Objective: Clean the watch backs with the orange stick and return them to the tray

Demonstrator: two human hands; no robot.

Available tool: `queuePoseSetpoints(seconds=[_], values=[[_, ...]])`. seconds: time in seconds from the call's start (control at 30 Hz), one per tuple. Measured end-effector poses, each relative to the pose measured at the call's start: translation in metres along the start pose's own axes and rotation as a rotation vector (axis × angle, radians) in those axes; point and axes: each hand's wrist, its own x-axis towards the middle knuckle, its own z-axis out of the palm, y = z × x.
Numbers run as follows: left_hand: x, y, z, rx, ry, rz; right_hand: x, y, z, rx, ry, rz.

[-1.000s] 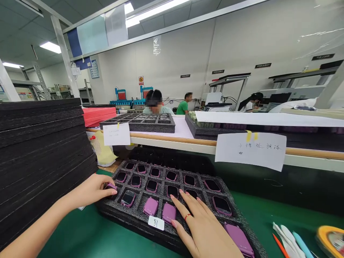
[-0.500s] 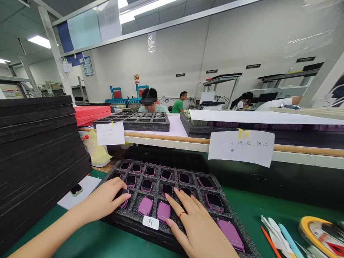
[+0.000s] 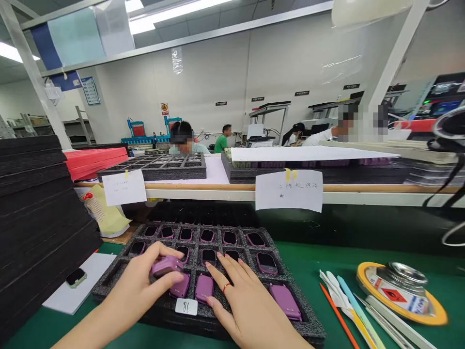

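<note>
A black foam tray [image 3: 305,310] with square pockets lies before me, filled with purple smartwatch bodies; most show dark screens, while several in the front row lie back side up. Between thumb and fingers, my left hand [image 3: 145,276] grips a purple smartwatch body [image 3: 167,265], raised over the tray's left part. My right hand [image 3: 247,300] rests over the tray's middle with its fingers spread, the tips near a screen-up watch body [image 3: 209,257] and a back-up watch body [image 3: 204,288]. A white label [image 3: 186,306] marked with a handwritten number sits on the front edge.
Black foam sheets [image 3: 32,218] stand stacked at the left, beside a green watch body [image 3: 76,277] on white paper [image 3: 61,298]. Pens [image 3: 345,305], tweezers and a yellow-rimmed round dispenser [image 3: 399,293] lie right. A shelf [image 3: 218,194] with more trays crosses behind; people sit beyond.
My left hand has lifted a purple watch body out of its front-left pocket, which now shows bare. My right hand stays spread over the tray. The camera view has turned right.
</note>
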Motion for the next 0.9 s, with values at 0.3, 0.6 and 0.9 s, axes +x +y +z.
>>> queuePoseSetpoints(seconds=[0.3,0.6,0.9], values=[[0.042,0.0,0.062,-1.024,-0.101,-0.295,0.0,-0.002,-0.001,0.025,-0.027,0.013],[0.037,-0.001,0.057,-1.029,-0.168,-0.372,0.022,0.041,-0.037,0.089,-0.078,0.051],[0.039,-0.005,0.059,-1.003,-0.331,-0.326,0.068,0.051,-0.057,-0.071,-0.242,-0.017]])
